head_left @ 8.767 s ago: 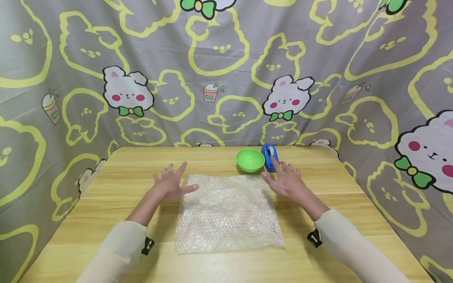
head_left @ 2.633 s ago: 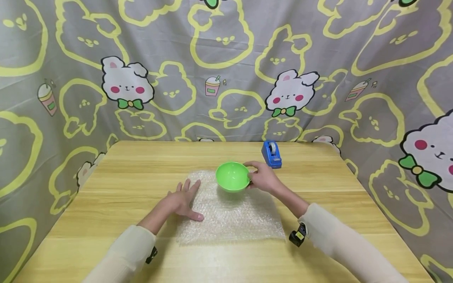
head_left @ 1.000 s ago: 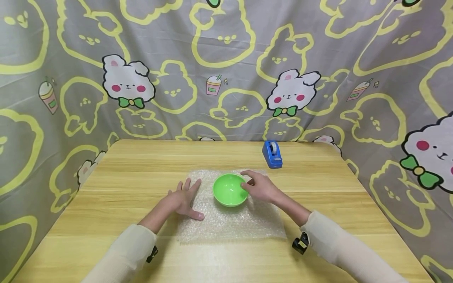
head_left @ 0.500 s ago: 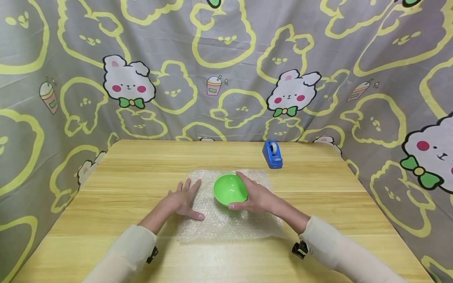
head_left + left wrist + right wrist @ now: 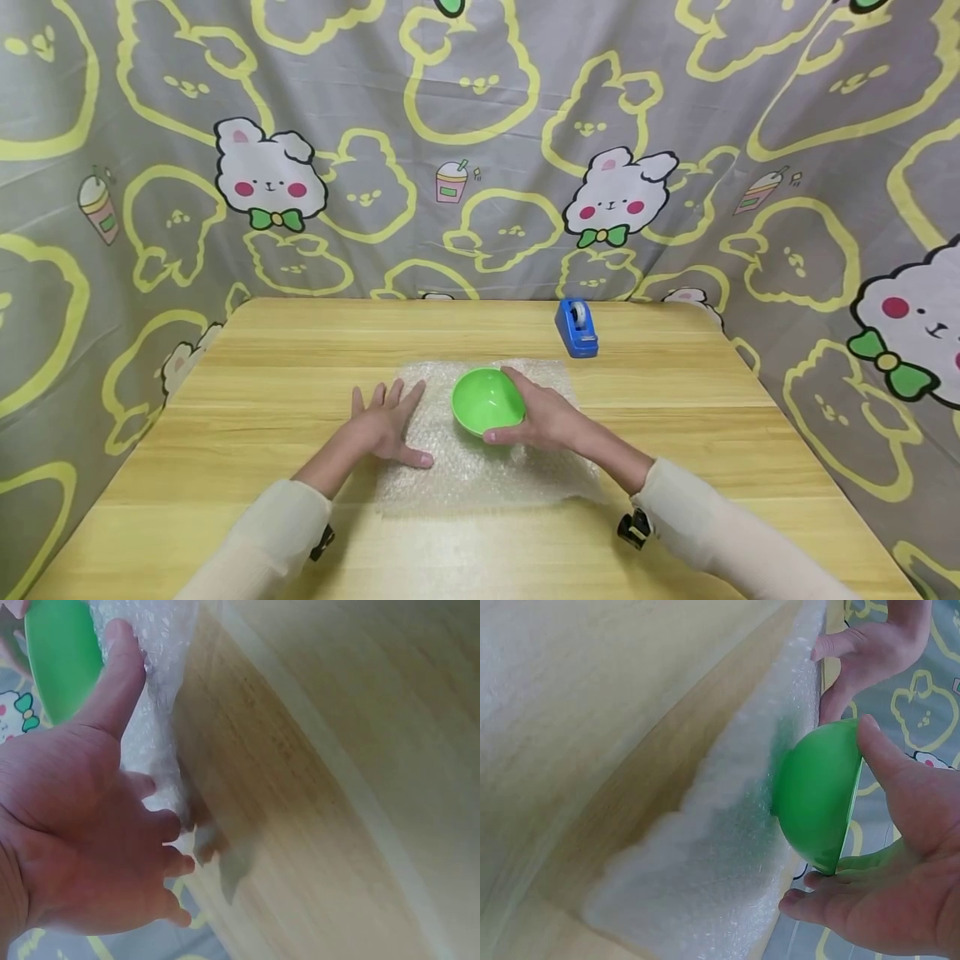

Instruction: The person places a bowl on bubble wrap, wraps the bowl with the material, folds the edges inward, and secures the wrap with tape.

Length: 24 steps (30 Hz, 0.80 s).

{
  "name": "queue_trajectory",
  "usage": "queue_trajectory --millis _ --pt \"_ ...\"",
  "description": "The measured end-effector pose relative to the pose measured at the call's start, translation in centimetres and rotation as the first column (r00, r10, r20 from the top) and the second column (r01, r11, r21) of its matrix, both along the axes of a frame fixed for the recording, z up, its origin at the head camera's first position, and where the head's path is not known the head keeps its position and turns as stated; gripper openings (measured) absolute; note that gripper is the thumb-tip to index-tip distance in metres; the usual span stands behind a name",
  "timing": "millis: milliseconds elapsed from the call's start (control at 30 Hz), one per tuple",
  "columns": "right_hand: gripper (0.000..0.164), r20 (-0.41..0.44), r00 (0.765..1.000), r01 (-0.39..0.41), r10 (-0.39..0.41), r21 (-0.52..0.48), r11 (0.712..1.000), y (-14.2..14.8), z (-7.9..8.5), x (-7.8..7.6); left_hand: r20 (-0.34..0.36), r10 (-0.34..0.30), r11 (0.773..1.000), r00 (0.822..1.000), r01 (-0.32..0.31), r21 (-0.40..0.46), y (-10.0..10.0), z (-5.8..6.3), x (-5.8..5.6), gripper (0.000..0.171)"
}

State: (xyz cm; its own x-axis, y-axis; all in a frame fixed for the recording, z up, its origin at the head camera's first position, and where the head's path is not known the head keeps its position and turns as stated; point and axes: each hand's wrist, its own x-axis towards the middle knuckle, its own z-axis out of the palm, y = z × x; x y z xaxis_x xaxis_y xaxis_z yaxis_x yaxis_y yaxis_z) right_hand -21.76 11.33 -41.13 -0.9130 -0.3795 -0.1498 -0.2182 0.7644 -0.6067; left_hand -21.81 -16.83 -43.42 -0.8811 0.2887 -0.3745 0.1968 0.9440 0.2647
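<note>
A bright green bowl [image 5: 486, 405] sits upright on the sheet of clear bubble wrap [image 5: 480, 487]. My right hand [image 5: 547, 417] grips the bowl's right side, thumb at the near rim and index finger at the far rim; the right wrist view shows the other fingers low along its wall [image 5: 817, 795]. My left hand [image 5: 384, 429] rests with spread fingers on the left edge of the bubble wrap, its thumb lying on the sheet. In the left wrist view, my left palm [image 5: 82, 832] faces the camera and its thumb points toward the bowl.
A blue tape dispenser [image 5: 577, 329] with a roll in it stands at the back right of the wooden table [image 5: 300, 333]. Behind the table and along its sides hangs a grey patterned curtain [image 5: 360, 92].
The bowl has come from beside the tape dispenser onto the bubble wrap. My right hand has shifted from the bowl's rim to around its side. My left hand has settled on the sheet.
</note>
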Motion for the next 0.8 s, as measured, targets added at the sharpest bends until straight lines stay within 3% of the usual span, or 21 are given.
queue_trajectory --millis 167,400,800 --pt "0.111 -0.008 1.0 0.017 -0.017 0.007 1.0 0.0 0.1 -0.4 -0.005 -0.005 1.0 1.0 0.005 -0.019 0.7 1.4 0.0 0.13" --pt "0.112 -0.001 1.0 0.03 -0.03 0.025 0.999 -0.1 0.1 -1.0 0.014 -0.007 0.998 1.0 0.008 -0.067 0.6 0.8 -1.1 0.134" --pt "0.112 0.005 0.999 0.053 -0.053 0.054 0.997 -0.3 0.2 -2.0 0.017 -0.007 0.998 1.0 0.008 -0.067 0.9 2.0 -1.6 0.127"
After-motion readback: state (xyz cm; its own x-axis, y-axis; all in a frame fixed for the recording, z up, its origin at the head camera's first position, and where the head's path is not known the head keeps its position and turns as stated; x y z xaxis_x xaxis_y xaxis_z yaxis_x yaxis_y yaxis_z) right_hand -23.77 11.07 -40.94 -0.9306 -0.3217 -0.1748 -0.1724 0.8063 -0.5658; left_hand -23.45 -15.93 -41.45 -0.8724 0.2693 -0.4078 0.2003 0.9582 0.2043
